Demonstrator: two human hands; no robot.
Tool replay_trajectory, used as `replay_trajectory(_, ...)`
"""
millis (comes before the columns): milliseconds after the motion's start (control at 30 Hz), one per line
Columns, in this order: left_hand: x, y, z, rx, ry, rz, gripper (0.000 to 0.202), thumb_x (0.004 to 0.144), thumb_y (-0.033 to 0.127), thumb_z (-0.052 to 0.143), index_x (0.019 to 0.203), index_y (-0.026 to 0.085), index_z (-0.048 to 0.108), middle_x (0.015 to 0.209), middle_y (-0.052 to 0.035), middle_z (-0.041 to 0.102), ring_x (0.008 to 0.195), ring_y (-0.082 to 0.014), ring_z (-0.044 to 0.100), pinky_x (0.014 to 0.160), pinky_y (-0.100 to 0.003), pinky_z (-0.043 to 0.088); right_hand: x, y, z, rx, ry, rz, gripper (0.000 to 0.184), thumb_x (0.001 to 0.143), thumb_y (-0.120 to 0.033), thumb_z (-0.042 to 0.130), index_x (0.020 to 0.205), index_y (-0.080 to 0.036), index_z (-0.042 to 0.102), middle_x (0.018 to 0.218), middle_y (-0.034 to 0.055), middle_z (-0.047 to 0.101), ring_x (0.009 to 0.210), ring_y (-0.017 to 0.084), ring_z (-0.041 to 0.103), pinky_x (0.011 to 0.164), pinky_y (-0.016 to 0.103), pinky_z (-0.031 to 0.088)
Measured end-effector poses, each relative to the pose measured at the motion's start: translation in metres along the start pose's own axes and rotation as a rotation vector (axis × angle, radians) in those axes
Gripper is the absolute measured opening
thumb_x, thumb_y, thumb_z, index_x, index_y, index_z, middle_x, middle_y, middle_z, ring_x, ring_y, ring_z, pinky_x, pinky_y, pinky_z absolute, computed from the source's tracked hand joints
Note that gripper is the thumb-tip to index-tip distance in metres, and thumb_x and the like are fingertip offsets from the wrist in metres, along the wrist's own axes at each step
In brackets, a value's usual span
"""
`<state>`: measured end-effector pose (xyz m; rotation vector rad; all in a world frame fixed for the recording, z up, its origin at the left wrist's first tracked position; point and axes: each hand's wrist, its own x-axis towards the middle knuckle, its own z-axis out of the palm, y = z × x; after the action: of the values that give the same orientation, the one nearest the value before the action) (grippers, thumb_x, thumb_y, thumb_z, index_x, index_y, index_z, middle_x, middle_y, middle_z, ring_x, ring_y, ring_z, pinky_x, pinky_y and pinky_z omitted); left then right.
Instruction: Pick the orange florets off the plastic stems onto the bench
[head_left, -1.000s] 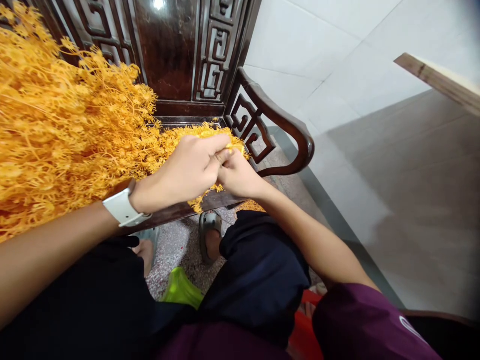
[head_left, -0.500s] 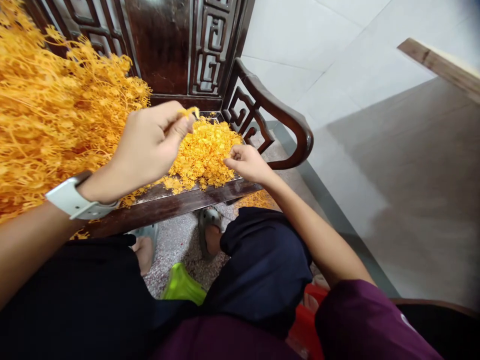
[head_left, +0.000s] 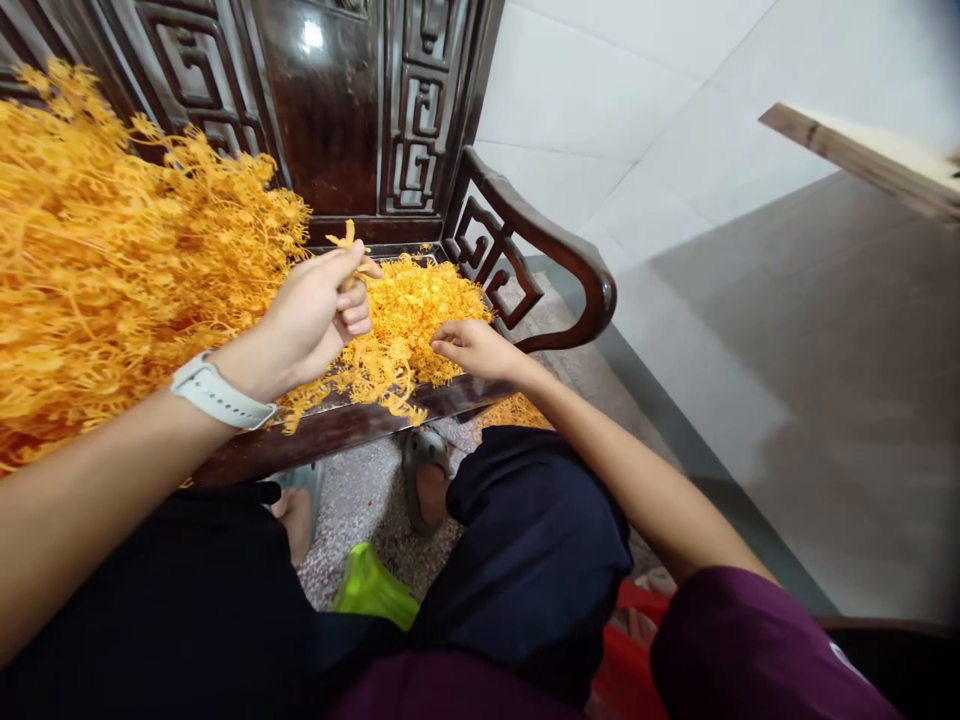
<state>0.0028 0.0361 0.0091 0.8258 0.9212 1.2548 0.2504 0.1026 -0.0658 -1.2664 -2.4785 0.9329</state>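
Note:
My left hand (head_left: 315, 315), a white watch band on its wrist, is closed in a pinch on a small orange plastic sprig (head_left: 346, 242) held above the dark wooden bench (head_left: 352, 420). My right hand (head_left: 469, 347) rests on a small heap of loose orange pieces (head_left: 416, 305) on the bench seat, its fingers curled and pinching at the pieces. A large mass of orange plastic branches (head_left: 112, 270) covers the left of the bench.
The bench has a carved backrest (head_left: 352, 110) and a curved armrest (head_left: 555, 250) at the right. Below are my dark-clothed knees, sandalled feet on a speckled floor, a green object (head_left: 371, 585) and a red one (head_left: 630, 660). A wooden board edge (head_left: 855, 160) juts in at upper right.
One second ago both hands were together over the heap. They parted: the left hand rose with a sprig, then came down a little; the right hand settled onto the loose pieces.

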Motion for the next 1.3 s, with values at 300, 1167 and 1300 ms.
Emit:
replay_trajectory(300,0.008,0.002,0.005,-0.047,0.022,0.029,0.043,0.099,0.065,0.070,0.082,0.028,0.059,0.049,0.0052,0.038,0.049,-0.0143,0.044,0.050,-0.027,0.045,-0.007,-0.031,-0.002,0.639,0.140,-0.093,0.055,0.101,-0.070,0.060,0.109,-0.017,0.072,0.098,0.0063,0.074,0.071,0.013,0.061,0.064,0.029,0.047)
replay_trajectory(1167,0.002,-0.010,0.011,0.204,-0.086,-0.013,0.025,0.087,0.015,0.087,0.105,0.016,0.069,0.072,-0.0031,0.070,0.052,-0.0077,0.055,0.050,-0.019,0.040,-0.005,-0.049,-0.011,0.934,0.472,-0.142,0.047,0.071,-0.053,0.097,0.088,-0.022,0.065,0.081,-0.0002,0.060,0.074,0.013,0.052,0.069,0.029,0.048)
replay_trajectory(1300,0.006,-0.012,0.009,0.218,-0.111,0.009,0.012,0.088,0.019,0.085,0.091,0.013,0.075,0.076,-0.0056,0.072,0.052,-0.0058,0.050,0.048,-0.020,0.037,-0.004,-0.046,-0.010,0.911,0.481,-0.189,0.047,0.074,-0.054,0.095,0.091,-0.022,0.066,0.082,-0.0001,0.061,0.075,0.013,0.053,0.070,0.029,0.048)
